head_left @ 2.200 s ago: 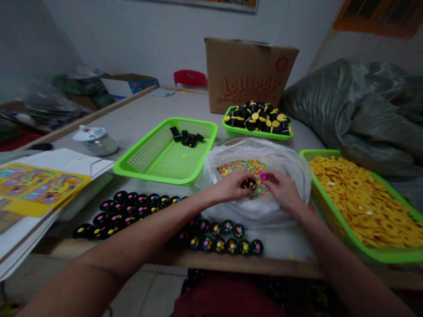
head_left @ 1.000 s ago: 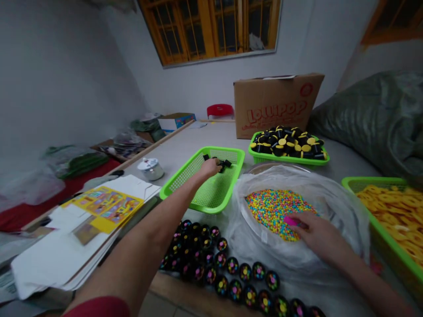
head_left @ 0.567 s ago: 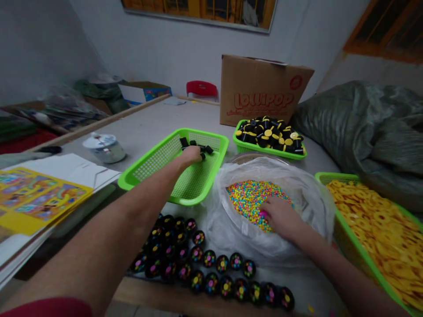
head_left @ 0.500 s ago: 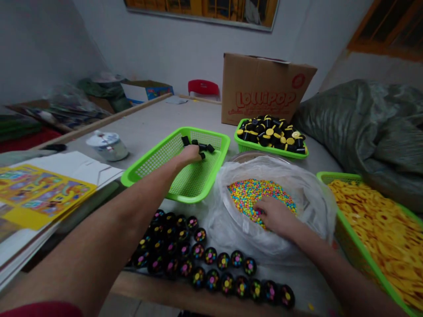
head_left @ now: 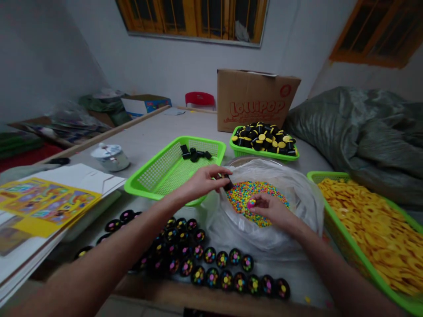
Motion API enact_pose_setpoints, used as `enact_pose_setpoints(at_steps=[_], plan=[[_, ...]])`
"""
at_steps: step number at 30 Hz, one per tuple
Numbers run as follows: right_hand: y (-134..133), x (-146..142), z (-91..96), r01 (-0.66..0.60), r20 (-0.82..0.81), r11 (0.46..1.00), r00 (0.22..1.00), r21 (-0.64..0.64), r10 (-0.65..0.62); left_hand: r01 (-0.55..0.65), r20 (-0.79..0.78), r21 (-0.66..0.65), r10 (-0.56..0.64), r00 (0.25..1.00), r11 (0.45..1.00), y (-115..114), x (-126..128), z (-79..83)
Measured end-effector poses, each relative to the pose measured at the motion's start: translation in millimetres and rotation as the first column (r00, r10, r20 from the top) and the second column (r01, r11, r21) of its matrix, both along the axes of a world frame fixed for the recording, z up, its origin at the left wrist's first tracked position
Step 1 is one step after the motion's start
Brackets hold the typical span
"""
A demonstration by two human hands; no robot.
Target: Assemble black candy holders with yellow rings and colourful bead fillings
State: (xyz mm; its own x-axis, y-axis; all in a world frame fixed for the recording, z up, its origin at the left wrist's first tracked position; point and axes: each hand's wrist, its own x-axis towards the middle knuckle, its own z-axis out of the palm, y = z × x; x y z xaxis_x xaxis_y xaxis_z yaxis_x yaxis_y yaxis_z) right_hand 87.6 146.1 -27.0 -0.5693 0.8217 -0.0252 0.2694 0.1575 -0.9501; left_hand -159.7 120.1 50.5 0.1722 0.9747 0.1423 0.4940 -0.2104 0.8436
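Note:
My left hand (head_left: pixel 202 182) pinches a small black cup (head_left: pixel 226 181) at the left rim of a bowl of coloured candy beads (head_left: pixel 254 200) lined with a clear plastic bag. Over the beads my right hand (head_left: pixel 271 210) is closed on a small pink scoop (head_left: pixel 251 203). Behind my left hand, a green mesh basket (head_left: pixel 158 169) holds several loose black cups (head_left: pixel 194 154). Rows of filled black cups (head_left: pixel 211 264) lie on the table in front of the bowl.
A green basket of black cups with yellow lids (head_left: pixel 264 138) stands before a cardboard Lollipop box (head_left: pixel 254 99). A green basket of yellow rings (head_left: pixel 366 215) is at the right, a grey sack (head_left: pixel 360 127) behind it. Printed cardboard sheets (head_left: pixel 39 207) and a small tin (head_left: pixel 110 156) lie at the left.
My left hand has come back from the green mesh basket to the bowl's rim with a black cup. My right hand has lifted slightly from the beads with the pink scoop.

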Motion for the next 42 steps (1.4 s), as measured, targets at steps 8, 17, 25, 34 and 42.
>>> enact_pose_setpoints(at_steps=[8,17,25,34,42], plan=[[-14,37,12.9,0.133,0.152,0.958,0.973,0.255,-0.176,0.338,-0.432,0.121,-0.257,0.864,0.933,-6,86,-44.5],[-23,39,16.1,0.03,0.32,0.832,0.915,0.553,-0.245,0.326,-0.482,0.08,-0.25,0.84,0.942,-4,95,-49.8],[-39,33,30.8,-0.275,0.46,0.453,0.807,0.848,-0.37,0.311,-0.492,0.069,-0.239,0.837,0.948,-4,96,-48.7],[-26,42,16.3,0.064,0.236,0.647,0.9,0.76,-0.366,0.309,-0.422,0.151,-0.222,0.879,0.939,-2,94,-55.8],[-10,48,-1.0,0.251,0.182,0.835,0.907,0.49,-0.379,0.284,-0.008,0.074,-0.284,0.959,0.956,-60,101,-24.2]])
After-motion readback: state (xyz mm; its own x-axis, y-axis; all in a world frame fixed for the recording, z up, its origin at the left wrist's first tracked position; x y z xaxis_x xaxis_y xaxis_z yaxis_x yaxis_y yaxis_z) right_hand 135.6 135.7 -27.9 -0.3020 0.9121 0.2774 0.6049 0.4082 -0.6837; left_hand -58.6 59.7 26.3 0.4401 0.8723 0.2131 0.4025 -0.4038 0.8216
